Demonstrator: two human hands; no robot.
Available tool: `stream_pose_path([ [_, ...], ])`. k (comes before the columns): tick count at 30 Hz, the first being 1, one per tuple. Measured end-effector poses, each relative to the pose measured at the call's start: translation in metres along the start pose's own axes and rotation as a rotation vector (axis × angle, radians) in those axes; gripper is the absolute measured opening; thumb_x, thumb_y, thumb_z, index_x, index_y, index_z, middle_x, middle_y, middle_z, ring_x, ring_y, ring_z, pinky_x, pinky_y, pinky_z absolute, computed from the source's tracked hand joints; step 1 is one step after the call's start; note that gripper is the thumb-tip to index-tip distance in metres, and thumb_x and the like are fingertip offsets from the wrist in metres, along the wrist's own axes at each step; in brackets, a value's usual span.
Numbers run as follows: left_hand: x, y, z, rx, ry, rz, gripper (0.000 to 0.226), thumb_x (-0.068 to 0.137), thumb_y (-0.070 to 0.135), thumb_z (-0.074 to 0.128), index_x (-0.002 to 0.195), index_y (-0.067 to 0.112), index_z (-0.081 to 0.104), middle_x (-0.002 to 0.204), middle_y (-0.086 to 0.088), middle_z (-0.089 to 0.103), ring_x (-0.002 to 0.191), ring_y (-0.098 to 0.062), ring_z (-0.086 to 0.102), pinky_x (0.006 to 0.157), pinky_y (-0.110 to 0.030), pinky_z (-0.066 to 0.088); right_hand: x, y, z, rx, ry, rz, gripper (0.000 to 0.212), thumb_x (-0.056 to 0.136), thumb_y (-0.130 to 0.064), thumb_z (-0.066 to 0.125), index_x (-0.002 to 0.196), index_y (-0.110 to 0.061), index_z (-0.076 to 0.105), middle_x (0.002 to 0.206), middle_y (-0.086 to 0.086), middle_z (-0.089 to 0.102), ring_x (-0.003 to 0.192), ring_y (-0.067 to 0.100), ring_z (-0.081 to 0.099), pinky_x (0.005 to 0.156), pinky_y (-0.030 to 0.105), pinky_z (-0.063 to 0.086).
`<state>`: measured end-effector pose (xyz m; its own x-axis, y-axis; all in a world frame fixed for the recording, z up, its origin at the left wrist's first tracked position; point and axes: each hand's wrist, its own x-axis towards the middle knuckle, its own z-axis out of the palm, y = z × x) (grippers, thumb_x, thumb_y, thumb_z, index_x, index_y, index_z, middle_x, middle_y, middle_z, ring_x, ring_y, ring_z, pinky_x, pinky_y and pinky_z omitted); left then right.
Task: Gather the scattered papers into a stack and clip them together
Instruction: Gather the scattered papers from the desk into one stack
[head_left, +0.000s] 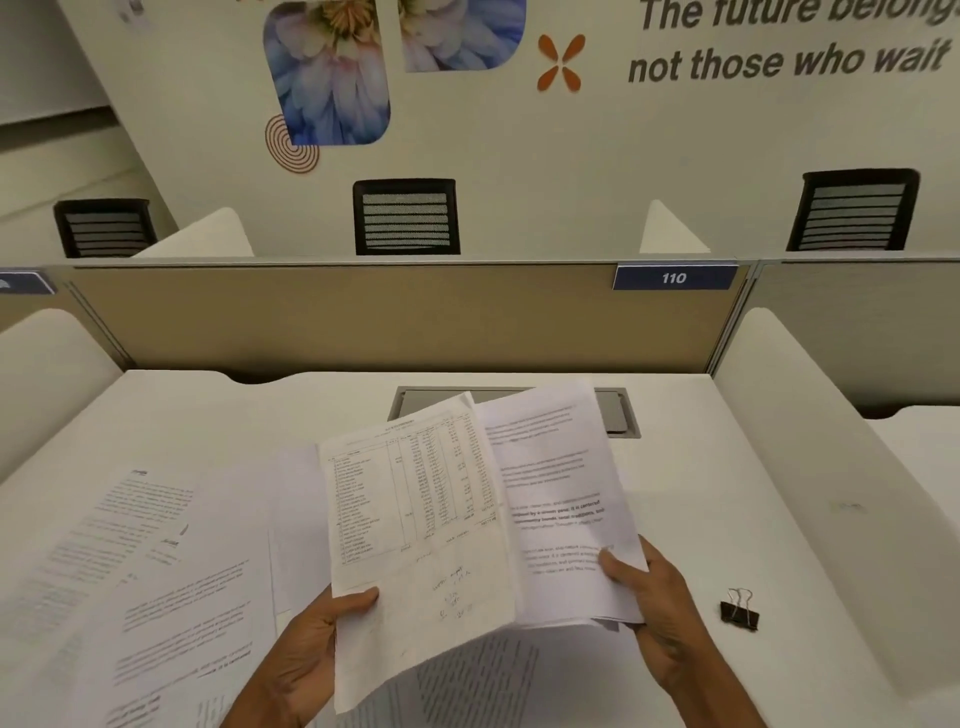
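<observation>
I hold papers above the white desk (727, 467). My left hand (306, 649) grips a sheet with a printed table (415, 509) by its lower left edge, thumb on top. My right hand (654, 608) grips a thin bundle of text pages (556, 493) at its lower right corner; the table sheet overlaps its left side. More printed sheets (156, 571) lie scattered flat on the desk at the left, and another sheet (467, 680) lies under the held ones. A black binder clip (739, 613) lies on the desk to the right of my right hand.
A grey cable hatch (618, 410) is set into the desk behind the papers. A tan partition (395, 317) with a blue "110" tag (674, 278) closes the far edge. White side dividers (831, 415) flank the desk. Black chairs (406, 217) stand beyond.
</observation>
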<state>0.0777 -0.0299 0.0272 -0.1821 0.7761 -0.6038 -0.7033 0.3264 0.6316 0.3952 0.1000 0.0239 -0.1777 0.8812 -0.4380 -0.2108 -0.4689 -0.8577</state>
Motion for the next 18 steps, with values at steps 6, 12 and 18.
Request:
stream_pose_path([
  [6,-0.014,0.013,-0.005,0.184,0.06,0.062,0.067,0.065,-0.004,0.082,0.128,0.011,0.064,0.116,-0.014,0.077,0.113,-0.042,0.067,0.093,-0.052,0.055,-0.015,0.012,0.035,-0.013,-0.081,0.044,0.035,0.09,-0.006,0.069,0.124,-0.016,0.066,0.112,0.015,0.075,0.095,0.037,0.067,0.055,0.035,0.056],
  [12,-0.018,0.019,-0.012,0.318,0.078,0.066,0.06,0.073,-0.002,0.076,0.13,0.009,0.062,0.109,-0.008,0.08,0.111,-0.039,0.068,0.083,-0.044,0.057,-0.027,0.029,0.061,-0.046,-0.131,0.097,0.046,0.084,-0.01,0.077,0.128,-0.015,0.064,0.115,0.02,0.074,0.092,0.04,0.067,0.052,0.033,0.055],
  [18,-0.01,0.016,-0.01,0.328,0.092,0.052,0.039,0.083,-0.002,0.069,0.118,0.015,0.067,0.109,-0.01,0.08,0.108,-0.041,0.069,0.086,-0.048,0.057,-0.041,0.04,0.084,-0.171,-0.146,0.066,0.042,0.076,-0.043,0.077,0.112,-0.02,0.075,0.101,0.009,0.08,0.091,0.027,0.075,0.065,0.033,0.059],
])
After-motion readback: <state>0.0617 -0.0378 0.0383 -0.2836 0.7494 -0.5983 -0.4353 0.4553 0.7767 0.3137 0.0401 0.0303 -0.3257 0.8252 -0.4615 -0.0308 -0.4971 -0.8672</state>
